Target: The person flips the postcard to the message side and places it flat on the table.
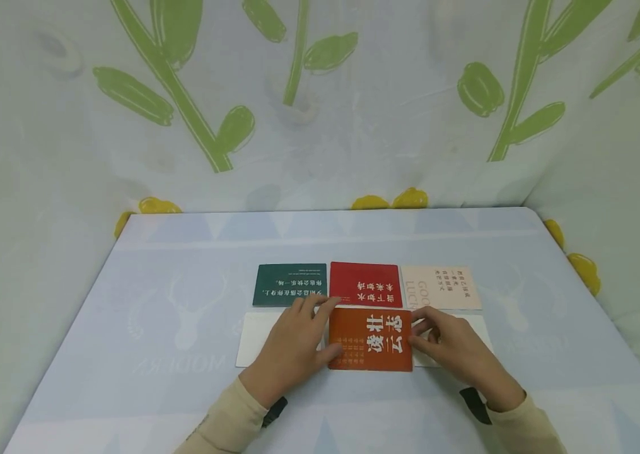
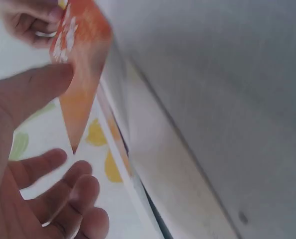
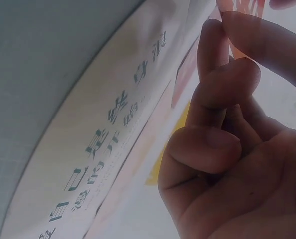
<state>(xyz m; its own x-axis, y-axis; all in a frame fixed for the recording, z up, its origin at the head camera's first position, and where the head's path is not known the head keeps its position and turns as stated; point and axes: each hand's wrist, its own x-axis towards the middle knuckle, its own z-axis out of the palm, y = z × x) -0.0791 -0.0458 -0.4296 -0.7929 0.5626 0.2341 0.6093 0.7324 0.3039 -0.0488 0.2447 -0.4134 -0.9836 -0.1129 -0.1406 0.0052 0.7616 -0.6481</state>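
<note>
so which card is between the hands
The white-lettered orange card, flanked by the left hand and right hand; the red card, dark green card and pale pink card lie beyond, white cards either side.

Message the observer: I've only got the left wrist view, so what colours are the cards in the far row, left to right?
Observer: In the head view there's a green card, then a red card, then a pale pink card.
Operator: Where's the orange card compared with the red card?
Observer: From the head view, it appears just on the person's side of it.
Operator: What else is by the right hand?
Observer: A white card; the right wrist view shows dark characters printed on it.
</note>
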